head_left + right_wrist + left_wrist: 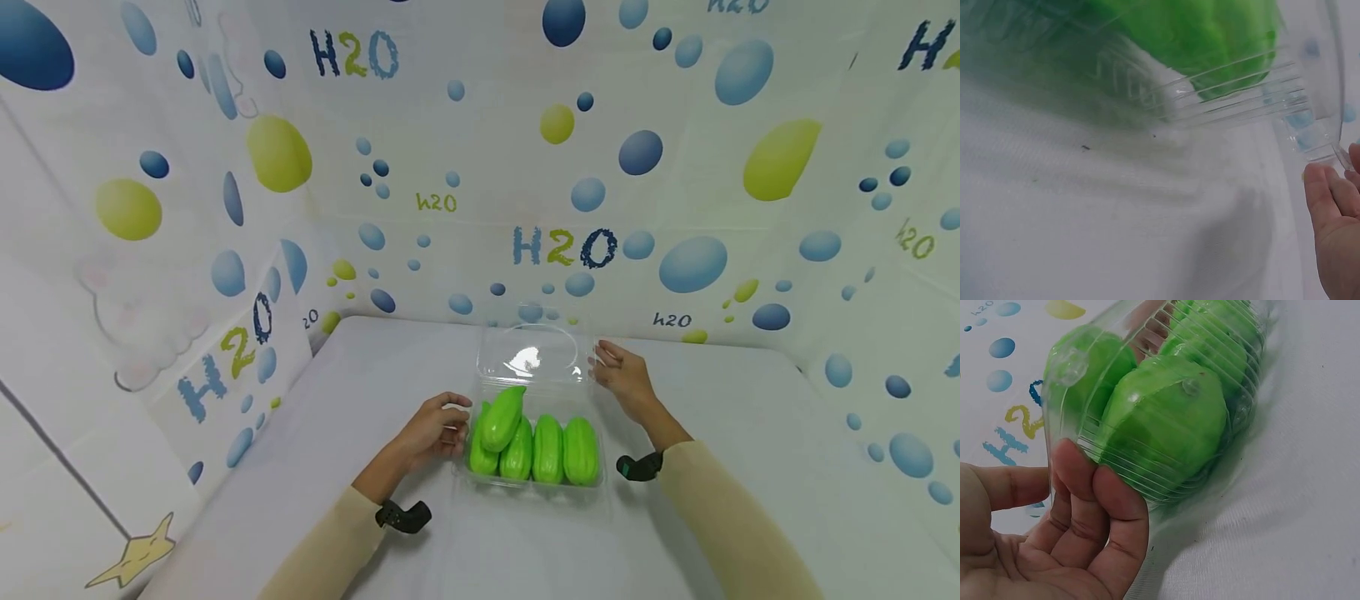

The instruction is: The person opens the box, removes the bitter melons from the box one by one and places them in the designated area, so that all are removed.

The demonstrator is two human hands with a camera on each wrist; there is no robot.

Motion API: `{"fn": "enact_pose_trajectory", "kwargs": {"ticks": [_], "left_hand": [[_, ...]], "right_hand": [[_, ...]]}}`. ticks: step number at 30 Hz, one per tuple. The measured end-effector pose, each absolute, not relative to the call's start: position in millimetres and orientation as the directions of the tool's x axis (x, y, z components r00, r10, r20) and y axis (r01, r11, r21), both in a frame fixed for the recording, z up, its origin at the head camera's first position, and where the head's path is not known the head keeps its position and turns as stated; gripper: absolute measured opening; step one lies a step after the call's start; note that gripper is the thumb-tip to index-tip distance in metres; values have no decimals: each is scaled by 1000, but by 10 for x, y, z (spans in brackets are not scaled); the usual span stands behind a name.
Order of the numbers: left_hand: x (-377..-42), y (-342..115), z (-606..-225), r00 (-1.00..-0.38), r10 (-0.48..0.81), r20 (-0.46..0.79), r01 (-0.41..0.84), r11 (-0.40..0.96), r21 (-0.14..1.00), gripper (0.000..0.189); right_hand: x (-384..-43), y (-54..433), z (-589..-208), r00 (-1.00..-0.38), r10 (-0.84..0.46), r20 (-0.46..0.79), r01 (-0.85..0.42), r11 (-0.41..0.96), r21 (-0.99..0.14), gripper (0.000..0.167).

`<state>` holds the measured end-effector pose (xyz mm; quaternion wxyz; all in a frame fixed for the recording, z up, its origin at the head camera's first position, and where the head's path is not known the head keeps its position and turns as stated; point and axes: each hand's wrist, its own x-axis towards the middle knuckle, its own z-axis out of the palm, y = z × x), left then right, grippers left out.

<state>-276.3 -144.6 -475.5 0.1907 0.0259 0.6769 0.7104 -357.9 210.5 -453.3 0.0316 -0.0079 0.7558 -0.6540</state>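
Observation:
A clear plastic clamshell box (525, 482) sits on the white table with its hinged lid (495, 358) raised at the back. Inside are several plump, glossy green squash-like pieces (548, 450); one (502, 419) lies tilted on top of the others at the left. My left hand (435, 429) holds the box's left side, fingertips (1116, 487) against the ribbed wall in the left wrist view. At the lid's right edge my right hand (626, 379) pinches the clear plastic between thumb and fingers. In the right wrist view, that hand (1341, 237) shows only partly.
The white-covered table (390, 358) extends around the box on all sides. A cloth backdrop (480, 150) with blue and yellow-green spots and H2O lettering stands behind and at the sides. Each wrist wears a black device (405, 517).

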Motion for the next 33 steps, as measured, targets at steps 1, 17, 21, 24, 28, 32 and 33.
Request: {"fn": "enact_pose_trajectory", "kwargs": {"ticks": [1,17,21,24,28,32,33], "left_hand": [[-2760,-1447,-4752,-926,308,-220,-235,-13,972,42],[-2728,-1506,-4773,-930,280,-236,-253,-24,967,33],[-2732,-1523,-4799,-928,293,-230,-258,-60,964,28],[-2738,-1529,-4809,-929,295,-223,-254,-70,965,27],[-2752,-1533,-4812,-931,290,-224,-254,-72,964,31],[-2761,-1536,-4811,-931,291,-220,-250,-69,966,34],[-2764,-1536,-4811,-932,289,-218,-248,-69,966,34]], "right_hand": [[-3578,2100,-4548,-998,-48,-45,38,143,-989,65],[-3549,1984,-4751,-994,-32,-101,97,124,-988,58],[-3523,1969,-4783,-996,-15,-87,83,181,-980,55],[-3493,1976,-4789,-997,-12,-78,74,205,-976,54],[-3471,1993,-4799,-998,-23,-51,44,228,-973,51],[-3471,1999,-4815,-999,-26,-26,19,255,-967,49],[-3471,2002,-4816,-1000,-22,-20,14,265,-964,50]]}}
